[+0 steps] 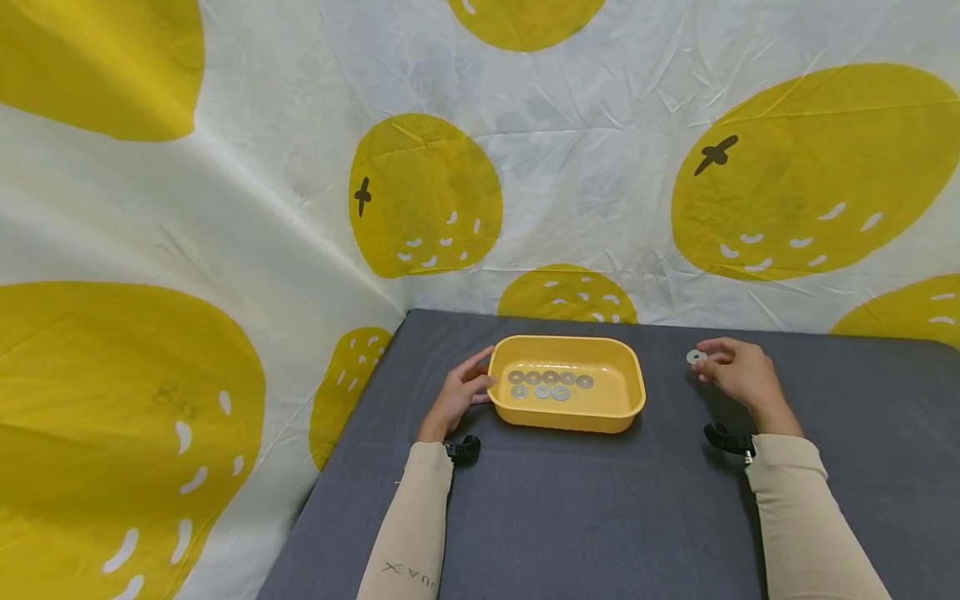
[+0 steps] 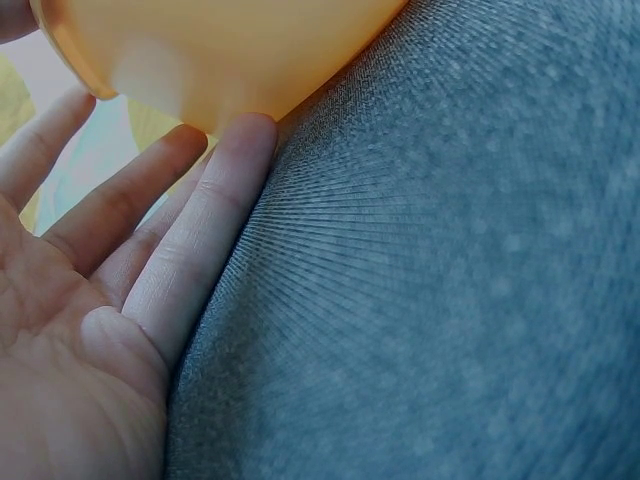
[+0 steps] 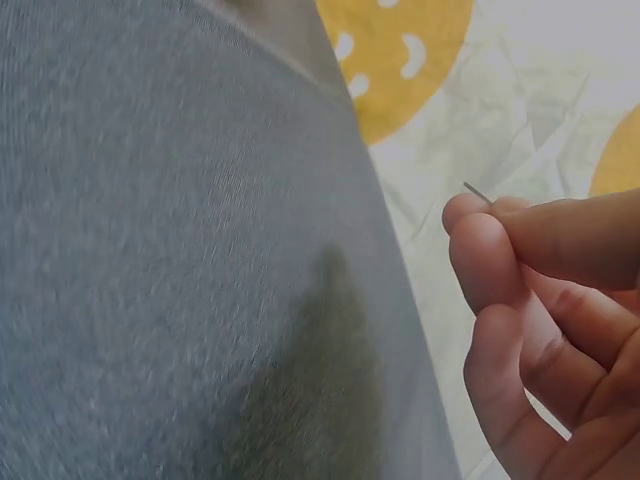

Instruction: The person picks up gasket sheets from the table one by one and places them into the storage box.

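Observation:
A yellow plastic tray (image 1: 607,423) stands on the dark cloth, with several flat metal washers (image 1: 551,377) lying in two rows on its floor. My left hand (image 1: 457,396) is at the tray's left end. Its fairly straight fingers (image 2: 195,235) rest against the outer wall, one low by the cloth. Out to the right, my right hand (image 1: 738,375) pinches one washer (image 1: 696,357) between thumb and fingertips, raised over the cloth. From the right wrist only the thin edge of that washer (image 3: 477,192) pokes out past the fingertips.
Dark grey cloth (image 1: 600,517) covers the table. Behind and to the left hangs a white curtain (image 1: 570,192) printed with large yellow fruit, meeting the table's far edge. Black wrist straps (image 1: 727,439) sit by the beige sleeves.

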### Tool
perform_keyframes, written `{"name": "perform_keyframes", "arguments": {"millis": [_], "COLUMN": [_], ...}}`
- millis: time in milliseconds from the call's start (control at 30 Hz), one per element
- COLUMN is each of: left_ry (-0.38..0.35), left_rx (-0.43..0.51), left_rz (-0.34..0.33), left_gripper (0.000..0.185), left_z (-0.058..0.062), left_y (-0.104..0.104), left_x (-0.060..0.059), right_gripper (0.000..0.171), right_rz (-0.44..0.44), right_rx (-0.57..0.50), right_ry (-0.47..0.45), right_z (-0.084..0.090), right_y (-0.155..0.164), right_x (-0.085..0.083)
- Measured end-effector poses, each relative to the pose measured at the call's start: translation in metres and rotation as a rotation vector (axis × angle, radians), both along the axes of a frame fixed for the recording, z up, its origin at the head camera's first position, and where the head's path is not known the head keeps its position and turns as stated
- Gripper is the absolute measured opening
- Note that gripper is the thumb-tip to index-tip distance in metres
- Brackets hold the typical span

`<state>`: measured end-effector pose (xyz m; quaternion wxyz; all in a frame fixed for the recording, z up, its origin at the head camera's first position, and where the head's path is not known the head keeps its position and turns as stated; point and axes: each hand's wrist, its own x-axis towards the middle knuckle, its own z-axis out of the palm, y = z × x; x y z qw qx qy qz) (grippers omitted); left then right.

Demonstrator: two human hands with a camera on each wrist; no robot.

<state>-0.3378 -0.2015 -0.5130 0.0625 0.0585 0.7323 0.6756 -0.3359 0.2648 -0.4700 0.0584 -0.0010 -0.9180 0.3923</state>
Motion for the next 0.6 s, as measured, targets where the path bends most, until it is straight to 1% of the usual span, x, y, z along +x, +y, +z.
{"name": "perform_keyframes", "arguments": {"millis": [367, 467, 600], "left_ry": [0.016, 0.014, 0.011], "left_rx": [0.000, -0.002, 0.000], "left_rz": [-0.025, -0.027, -0.029], "left_gripper": [0.061, 0.061, 0.062], "left_z": [0.001, 0.001, 0.001], "left_y": [0.000, 0.000, 0.000], "left_x": [0.001, 0.001, 0.000], "right_gripper": [0.037, 0.035, 0.035], "right_rz": [-0.018, -0.008, 0.028], "right_rx": [-0.050, -0.043, -0.032], "right_ry": [0.016, 0.027, 0.056], "right_z": [0.012, 0.017, 0.024], "right_y": [-0.014, -0.017, -0.022], "right_x": [0.002, 0.003, 0.005]}}
